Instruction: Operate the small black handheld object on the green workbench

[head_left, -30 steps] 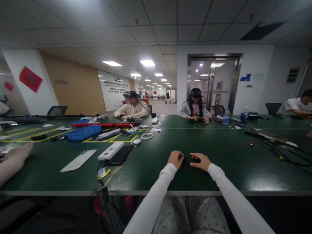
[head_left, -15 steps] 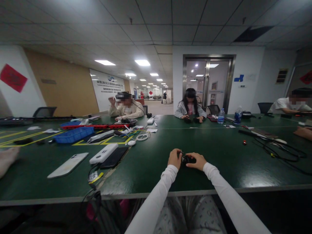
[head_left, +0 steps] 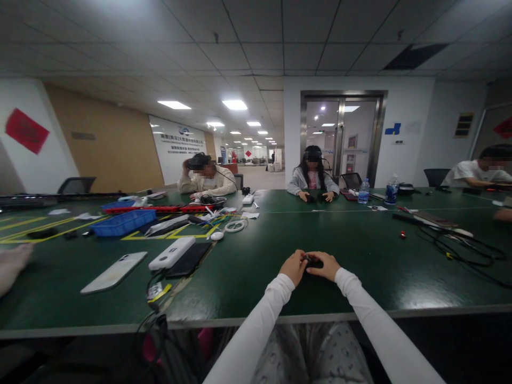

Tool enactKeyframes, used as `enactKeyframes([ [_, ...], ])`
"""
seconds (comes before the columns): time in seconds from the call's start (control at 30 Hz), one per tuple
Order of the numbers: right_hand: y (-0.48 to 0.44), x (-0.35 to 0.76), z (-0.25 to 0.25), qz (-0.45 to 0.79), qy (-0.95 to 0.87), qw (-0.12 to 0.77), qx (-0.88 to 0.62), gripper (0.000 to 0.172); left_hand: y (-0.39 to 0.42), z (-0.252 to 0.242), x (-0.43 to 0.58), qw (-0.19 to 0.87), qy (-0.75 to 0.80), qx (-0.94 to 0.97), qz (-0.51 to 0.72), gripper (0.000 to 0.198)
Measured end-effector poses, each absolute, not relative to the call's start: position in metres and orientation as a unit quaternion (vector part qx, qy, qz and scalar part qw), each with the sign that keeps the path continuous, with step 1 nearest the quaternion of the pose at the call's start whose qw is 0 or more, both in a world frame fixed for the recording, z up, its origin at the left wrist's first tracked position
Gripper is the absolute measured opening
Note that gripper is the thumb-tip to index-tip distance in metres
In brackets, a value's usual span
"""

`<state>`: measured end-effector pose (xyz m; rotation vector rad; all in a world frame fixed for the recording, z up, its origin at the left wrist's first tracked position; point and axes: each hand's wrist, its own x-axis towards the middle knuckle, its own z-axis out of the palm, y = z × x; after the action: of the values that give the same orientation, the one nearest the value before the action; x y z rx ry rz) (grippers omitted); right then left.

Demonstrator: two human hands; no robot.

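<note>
My left hand [head_left: 294, 266] and my right hand [head_left: 325, 265] meet over the green table [head_left: 360, 250], a short way in from its near edge. Between them they pinch a small black object [head_left: 313, 262], too small to name. Both hands have their fingers curled round it and both arms wear white sleeves.
To the left lie a white phone [head_left: 114, 272], a white power bank [head_left: 172, 253] on a black slab, cables and a blue tray [head_left: 123, 222]. Black cables [head_left: 464, 248] trail on the right. Two people sit across the table, a third at the far right; another person's hand [head_left: 12, 266] rests at the left edge.
My hands have come together from a small gap and closed on the black object. The person across on the left raised a hand to the head.
</note>
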<state>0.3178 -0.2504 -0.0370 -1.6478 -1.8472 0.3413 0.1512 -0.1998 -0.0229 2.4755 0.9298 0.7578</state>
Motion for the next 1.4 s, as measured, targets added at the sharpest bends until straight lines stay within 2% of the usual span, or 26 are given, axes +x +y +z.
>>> enactKeyframes([
  [0.23,-0.248,0.322,-0.044,0.157,-0.694,0.339,-0.615,0.057,-0.165,-0.012,0.099,0.128,0.463,0.84,0.251,0.02],
  [0.53,-0.248,0.323,-0.047,0.169,-0.69,0.347,-0.612,0.054,-0.124,0.014,-0.011,0.005,0.7,0.678,0.225,0.023],
  [0.83,-0.251,0.323,-0.046,0.182,-0.69,0.335,-0.616,0.052,-0.126,0.016,-0.024,-0.041,0.739,0.617,0.266,0.023],
  [1.4,-0.247,0.323,-0.051,0.154,-0.693,0.35,-0.612,0.048,-0.13,0.017,-0.028,-0.044,0.738,0.63,0.238,0.023],
])
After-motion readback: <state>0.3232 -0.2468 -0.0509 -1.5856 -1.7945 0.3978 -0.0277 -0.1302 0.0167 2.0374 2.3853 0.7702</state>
